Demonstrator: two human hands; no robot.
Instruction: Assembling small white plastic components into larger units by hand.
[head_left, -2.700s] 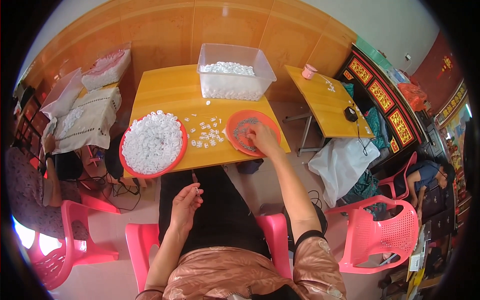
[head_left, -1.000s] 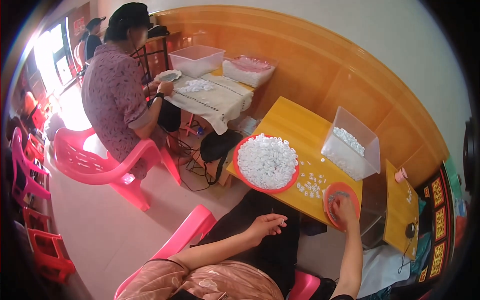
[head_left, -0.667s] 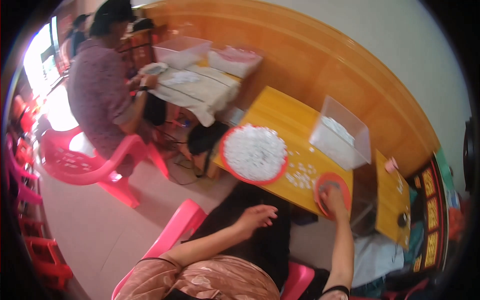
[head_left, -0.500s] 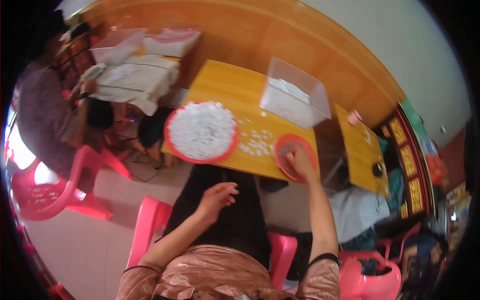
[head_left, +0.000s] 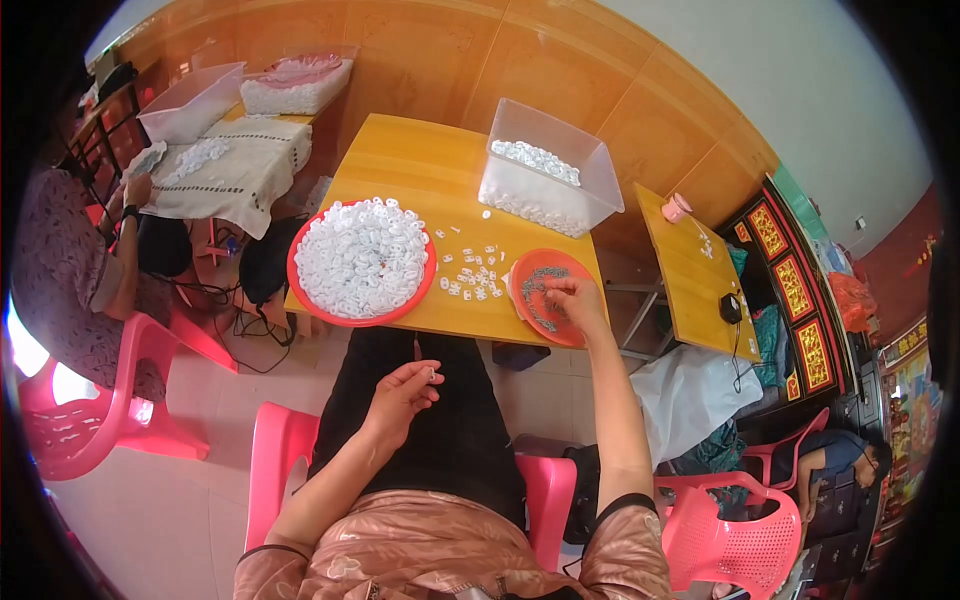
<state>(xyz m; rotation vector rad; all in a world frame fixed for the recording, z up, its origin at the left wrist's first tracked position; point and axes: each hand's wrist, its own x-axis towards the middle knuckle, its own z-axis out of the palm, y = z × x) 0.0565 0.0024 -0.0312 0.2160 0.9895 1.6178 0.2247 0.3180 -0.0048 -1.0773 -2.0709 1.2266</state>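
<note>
Pinching white piece [head_left: 433,375] in left hand [head_left: 402,396], grey bits [head_left: 532,291] beneath right hand [head_left: 577,301], its grip unclear

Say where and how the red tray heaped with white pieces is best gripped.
The red tray is probably best gripped at opposite sides of its rim, left hand and right hand coming from the near side: it is wide, round, heaped with white pieces and sits at the near edge of the table.
</note>
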